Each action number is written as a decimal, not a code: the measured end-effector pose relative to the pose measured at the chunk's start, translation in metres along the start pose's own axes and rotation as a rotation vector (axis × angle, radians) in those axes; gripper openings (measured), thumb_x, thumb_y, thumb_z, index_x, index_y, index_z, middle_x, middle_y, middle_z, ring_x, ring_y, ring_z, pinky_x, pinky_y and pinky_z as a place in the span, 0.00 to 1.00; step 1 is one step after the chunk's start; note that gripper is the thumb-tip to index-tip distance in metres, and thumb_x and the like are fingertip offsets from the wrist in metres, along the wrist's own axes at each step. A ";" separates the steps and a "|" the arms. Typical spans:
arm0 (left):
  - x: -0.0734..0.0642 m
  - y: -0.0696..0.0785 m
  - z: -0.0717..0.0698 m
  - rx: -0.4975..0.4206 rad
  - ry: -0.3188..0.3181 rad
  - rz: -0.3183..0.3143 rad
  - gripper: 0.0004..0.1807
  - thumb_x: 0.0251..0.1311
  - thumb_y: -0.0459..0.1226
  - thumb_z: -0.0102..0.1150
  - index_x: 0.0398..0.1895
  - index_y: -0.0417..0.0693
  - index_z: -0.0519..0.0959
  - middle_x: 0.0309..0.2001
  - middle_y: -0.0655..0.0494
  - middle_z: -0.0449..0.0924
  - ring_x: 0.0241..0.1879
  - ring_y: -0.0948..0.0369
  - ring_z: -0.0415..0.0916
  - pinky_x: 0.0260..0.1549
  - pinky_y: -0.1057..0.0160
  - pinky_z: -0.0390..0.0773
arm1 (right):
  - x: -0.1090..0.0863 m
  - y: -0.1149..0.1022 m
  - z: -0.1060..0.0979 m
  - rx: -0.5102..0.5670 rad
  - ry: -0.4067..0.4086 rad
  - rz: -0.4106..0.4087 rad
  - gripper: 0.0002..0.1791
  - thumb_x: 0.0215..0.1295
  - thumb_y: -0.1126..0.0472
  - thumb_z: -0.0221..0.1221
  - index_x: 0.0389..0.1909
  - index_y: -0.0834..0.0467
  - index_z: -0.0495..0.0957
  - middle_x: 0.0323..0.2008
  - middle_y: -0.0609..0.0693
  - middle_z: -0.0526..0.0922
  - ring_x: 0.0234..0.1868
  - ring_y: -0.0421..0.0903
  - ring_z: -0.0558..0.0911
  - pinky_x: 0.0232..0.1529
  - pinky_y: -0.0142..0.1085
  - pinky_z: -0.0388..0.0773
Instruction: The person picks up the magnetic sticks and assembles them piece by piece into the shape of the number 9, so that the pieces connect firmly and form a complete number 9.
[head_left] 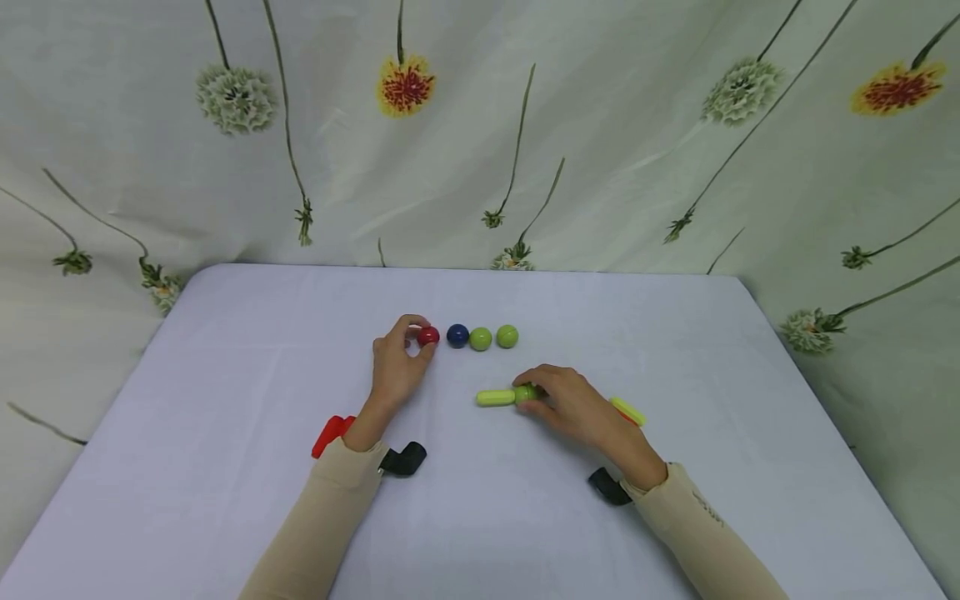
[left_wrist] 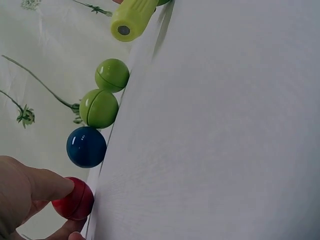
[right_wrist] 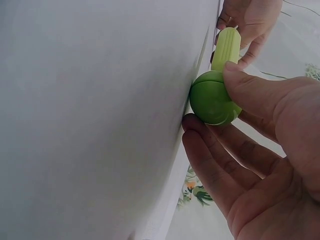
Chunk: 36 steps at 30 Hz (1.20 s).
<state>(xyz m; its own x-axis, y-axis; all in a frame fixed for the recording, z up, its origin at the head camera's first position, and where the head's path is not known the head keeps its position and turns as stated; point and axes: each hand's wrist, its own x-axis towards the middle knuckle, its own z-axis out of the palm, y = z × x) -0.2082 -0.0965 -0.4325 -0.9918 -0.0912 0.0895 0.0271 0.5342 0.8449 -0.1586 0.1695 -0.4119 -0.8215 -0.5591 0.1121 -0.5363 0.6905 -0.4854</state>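
Note:
A glossy red ball (head_left: 428, 336) sits between the thumb and fingers of my left hand (head_left: 399, 360), which pinches it at the left end of a row of balls. Beside it come a dark blue ball (head_left: 457, 336) and two lime green balls, one (head_left: 480, 338) close to the blue and another (head_left: 507, 336) at the right end. Nearer me, my right hand (head_left: 564, 402) grips a seamed green ball (right_wrist: 212, 100), thumb on one side and fingers curled around the other. A yellow-green ribbed handle (head_left: 495, 398) lies in line with that ball, pointing left.
A red object (head_left: 330, 435) shows partly from behind my left forearm. Beyond my right wrist, a yellow-green and red piece (head_left: 628, 412) is half covered. Black wrist devices (head_left: 405, 459) stick out by both sleeves. The white table (head_left: 480, 525) ends at a flowered cloth backdrop.

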 end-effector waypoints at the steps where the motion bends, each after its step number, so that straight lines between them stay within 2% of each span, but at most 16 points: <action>1: 0.000 0.000 0.000 0.004 0.000 -0.001 0.17 0.66 0.34 0.60 0.57 0.46 0.74 0.58 0.40 0.79 0.54 0.46 0.67 0.48 0.52 0.64 | 0.000 0.000 0.000 0.000 -0.001 -0.002 0.16 0.67 0.59 0.65 0.53 0.59 0.81 0.47 0.50 0.85 0.43 0.42 0.81 0.47 0.39 0.79; 12: -0.001 -0.002 -0.003 0.032 -0.019 0.023 0.17 0.66 0.34 0.60 0.57 0.46 0.74 0.56 0.39 0.79 0.53 0.46 0.69 0.50 0.50 0.66 | 0.001 0.001 0.003 0.008 -0.007 -0.002 0.16 0.67 0.59 0.65 0.53 0.59 0.81 0.48 0.51 0.85 0.44 0.42 0.81 0.47 0.38 0.79; 18: -0.006 -0.001 -0.007 0.009 -0.044 0.059 0.17 0.64 0.32 0.61 0.56 0.43 0.76 0.54 0.37 0.80 0.50 0.45 0.71 0.49 0.51 0.67 | -0.003 0.001 0.005 0.002 -0.008 0.003 0.15 0.67 0.59 0.65 0.53 0.58 0.81 0.48 0.50 0.85 0.43 0.41 0.81 0.46 0.37 0.79; 24: -0.006 0.002 -0.017 0.019 -0.141 0.055 0.17 0.67 0.33 0.59 0.58 0.44 0.75 0.54 0.39 0.78 0.52 0.45 0.73 0.51 0.50 0.73 | -0.003 0.001 0.006 0.003 0.003 0.000 0.15 0.67 0.59 0.65 0.53 0.57 0.81 0.47 0.49 0.85 0.42 0.40 0.81 0.45 0.36 0.79; 29: -0.007 0.009 -0.025 -0.017 -0.225 0.034 0.19 0.65 0.33 0.62 0.59 0.46 0.77 0.56 0.41 0.78 0.56 0.45 0.77 0.55 0.47 0.78 | -0.002 0.000 0.004 0.003 0.008 0.000 0.15 0.67 0.59 0.65 0.53 0.58 0.81 0.47 0.50 0.85 0.42 0.40 0.80 0.45 0.36 0.79; 36: -0.010 0.019 -0.028 -0.013 -0.307 0.042 0.19 0.64 0.33 0.63 0.58 0.48 0.79 0.58 0.42 0.77 0.54 0.46 0.80 0.51 0.51 0.81 | -0.001 0.000 0.002 -0.005 0.011 -0.003 0.15 0.67 0.59 0.65 0.53 0.57 0.81 0.47 0.50 0.85 0.41 0.40 0.80 0.44 0.35 0.78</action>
<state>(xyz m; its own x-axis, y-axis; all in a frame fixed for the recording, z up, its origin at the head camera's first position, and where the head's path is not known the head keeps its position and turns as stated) -0.1945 -0.1086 -0.4023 -0.9811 0.1896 -0.0375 0.0682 0.5212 0.8507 -0.1573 0.1690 -0.4137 -0.8217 -0.5564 0.1233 -0.5400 0.6911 -0.4804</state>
